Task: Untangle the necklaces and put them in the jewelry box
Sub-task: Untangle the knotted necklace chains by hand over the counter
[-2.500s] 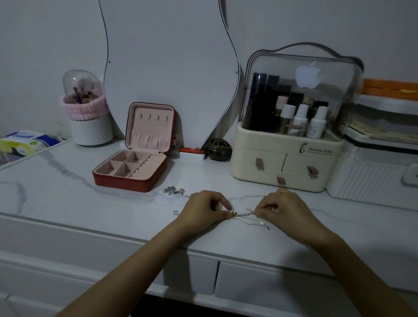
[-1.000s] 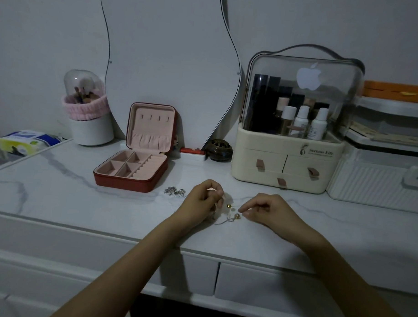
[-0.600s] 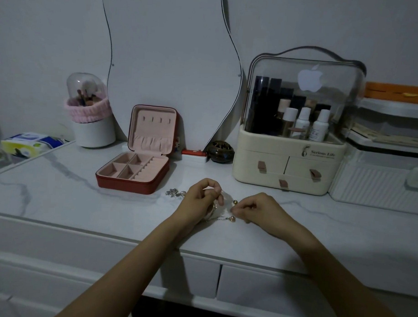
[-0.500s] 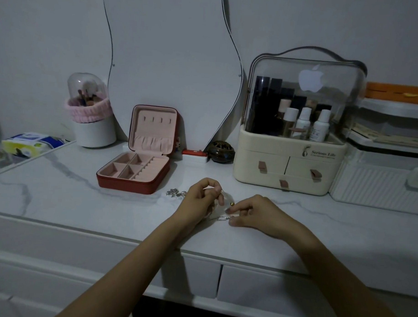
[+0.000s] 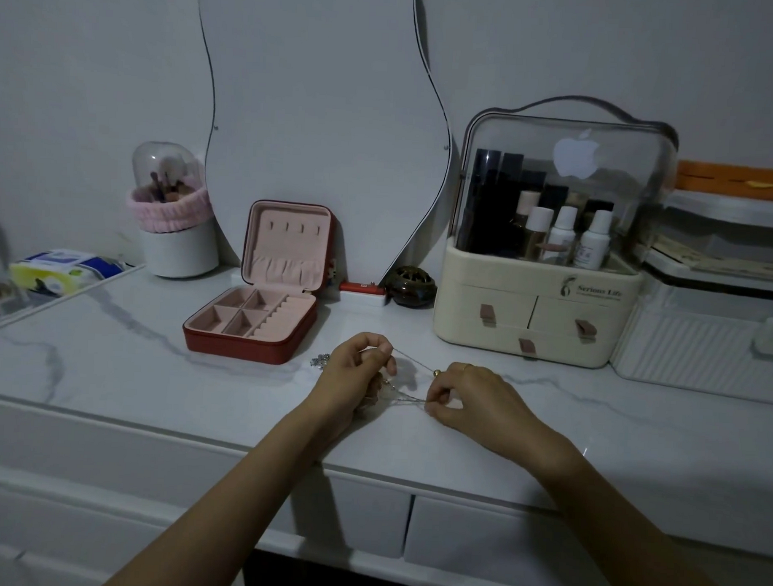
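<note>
At frame centre, left hand (image 5: 356, 376) and right hand (image 5: 477, 401) each pinch the tangled necklaces (image 5: 410, 383), stretched between them, below the open jewelry box (image 5: 261, 315).

A home dressing table: mirror (image 5: 312, 115); cosmetics organiser (image 5: 537, 315); makeup brush holder (image 5: 176, 246)

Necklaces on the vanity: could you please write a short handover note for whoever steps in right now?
Left hand: pinches thin chain strands, raised just above the marble top.
Right hand: pinches the same necklaces, strands stretched between both hands; a small gold bead sits on one.
A small silver piece lies on the countertop beside the left hand.
Jewelry box: open, left of the hands, compartments look empty.
Done: box opened, untangling under way.
Left: finish separating the chains, then put each one, and probably the silver piece, in the box.
</note>
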